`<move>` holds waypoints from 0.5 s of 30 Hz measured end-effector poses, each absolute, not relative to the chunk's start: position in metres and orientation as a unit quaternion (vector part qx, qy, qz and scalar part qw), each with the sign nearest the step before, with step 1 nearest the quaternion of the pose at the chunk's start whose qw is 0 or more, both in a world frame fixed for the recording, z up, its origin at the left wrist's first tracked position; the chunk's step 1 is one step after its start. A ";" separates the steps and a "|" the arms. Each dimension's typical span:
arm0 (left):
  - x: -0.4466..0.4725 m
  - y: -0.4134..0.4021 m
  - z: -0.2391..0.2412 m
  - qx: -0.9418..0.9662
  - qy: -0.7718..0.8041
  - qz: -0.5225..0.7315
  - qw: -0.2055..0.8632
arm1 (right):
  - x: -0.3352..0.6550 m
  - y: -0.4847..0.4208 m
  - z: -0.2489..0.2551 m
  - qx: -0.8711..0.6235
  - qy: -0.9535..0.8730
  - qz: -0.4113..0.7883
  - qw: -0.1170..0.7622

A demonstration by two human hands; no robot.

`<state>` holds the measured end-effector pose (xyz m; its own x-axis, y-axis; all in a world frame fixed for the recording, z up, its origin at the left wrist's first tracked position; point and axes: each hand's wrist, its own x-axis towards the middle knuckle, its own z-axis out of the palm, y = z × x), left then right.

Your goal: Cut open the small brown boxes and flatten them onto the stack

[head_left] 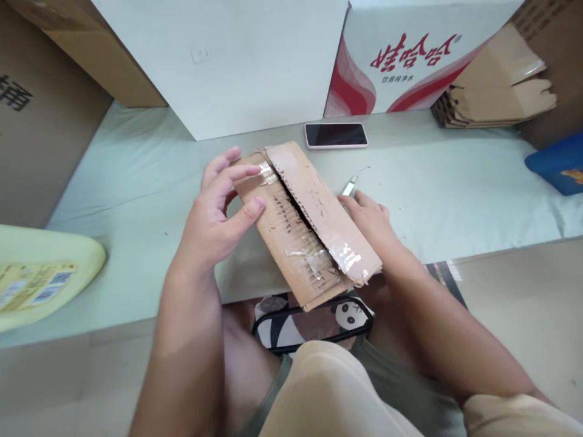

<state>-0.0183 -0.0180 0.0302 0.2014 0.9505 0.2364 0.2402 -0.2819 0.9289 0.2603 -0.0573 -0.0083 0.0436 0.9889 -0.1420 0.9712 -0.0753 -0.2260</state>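
One left hand [214, 209] is gripping one cardboard box [321, 212], thumb on top, its long axis running diagonally toward the worktop's [446, 188] front edge. One right hand [371, 218] is pinching one cutter [349, 186], pointing away, with open room stretching rightward; one phone [336, 135] is lying beyond.

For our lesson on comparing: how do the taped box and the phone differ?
The taped box is scuffed brown cardboard; the phone has a dark screen and a pale rim. The taped box is larger than the phone. The left hand touches the taped box, while the phone lies untouched. Both are roughly rectangular.
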 end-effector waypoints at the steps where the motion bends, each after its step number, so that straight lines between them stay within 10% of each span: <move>1: -0.018 -0.019 0.031 0.657 0.446 0.451 0.407 | 0.261 -0.057 -0.010 -0.722 -0.678 0.125 0.053; 15: -0.022 -0.021 0.049 0.330 0.543 0.499 0.589 | 0.252 -0.059 0.004 -0.591 -0.660 0.377 0.270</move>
